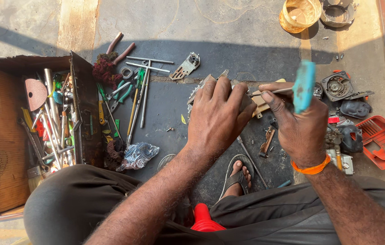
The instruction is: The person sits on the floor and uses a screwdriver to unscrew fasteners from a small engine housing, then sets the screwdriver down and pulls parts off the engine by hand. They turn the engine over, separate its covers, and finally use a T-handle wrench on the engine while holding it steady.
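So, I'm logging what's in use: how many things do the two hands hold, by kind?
turquoise-handled screwdriver, in the right hand: 1
metal machine part, gripped by the left hand: 1
Total: 2

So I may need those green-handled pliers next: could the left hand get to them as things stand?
Probably not at once: the left hand is clamped over a metal part. The green-handled pliers lie uncovered on the mat, so letting go would free it.

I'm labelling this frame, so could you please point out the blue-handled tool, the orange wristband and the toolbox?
blue-handled tool (304, 86), head view, middle of handle.
orange wristband (311, 169), head view, band's front.
toolbox (6, 136), head view, bare floor.
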